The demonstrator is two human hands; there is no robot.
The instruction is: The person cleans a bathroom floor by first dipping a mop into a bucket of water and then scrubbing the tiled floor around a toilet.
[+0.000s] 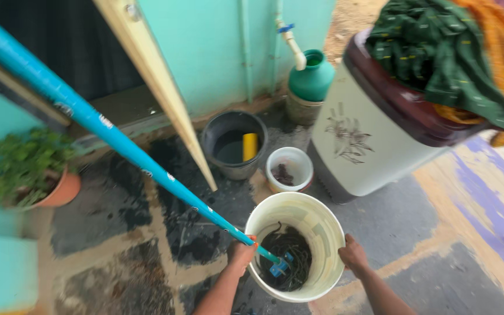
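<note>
Gripping a blue mop handle (106, 125) near its lower end, the left hand (241, 255) is closed round it, the mop head (279, 266) sunk inside a cream bucket (322, 230) on the patchy floor (118, 233). The right hand (353, 255) clasps the bucket's right rim, steadying it. Dark strands lie coiled at the bottom, seemingly mid-rinse. Behind stand a black bucket (234, 146), a small white tub (290, 169) and a washing machine (368, 134) heaped with clothes (438, 52).

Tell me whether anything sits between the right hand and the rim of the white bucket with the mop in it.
Nothing visible does. The right hand is already on the rim of the white bucket, on its right side. The left hand grips the blue mop handle at the opposite rim, with the mop head down inside.
</note>
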